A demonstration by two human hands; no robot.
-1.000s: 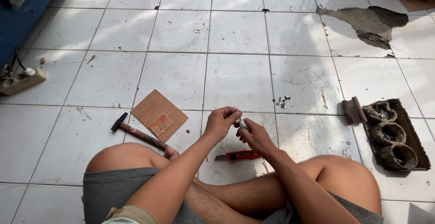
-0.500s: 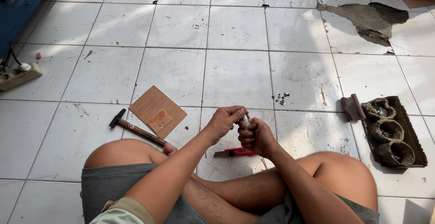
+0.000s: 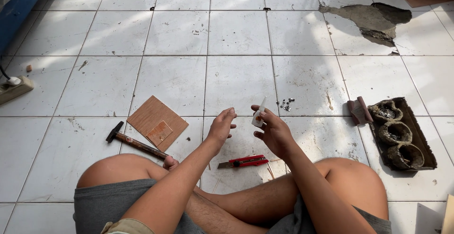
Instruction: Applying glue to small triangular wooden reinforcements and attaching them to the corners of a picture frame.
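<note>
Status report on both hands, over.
Right hand holds small white piece. Left hand open, apart from it. Red cutter on floor below.

Person seated cross-legged, knees bare and spread, both forearms reaching forward from the lap and converging above the shins. Left hand [image 3: 221, 126] raised with wrist slightly bent, fingers loosely extended and together, palm turned toward the right, holding nothing, a short gap from the other hand. Right hand [image 3: 274, 131] raised at the same height, palm facing left, thumb and fingertips pinched near the top, remaining fingers curled.
</note>
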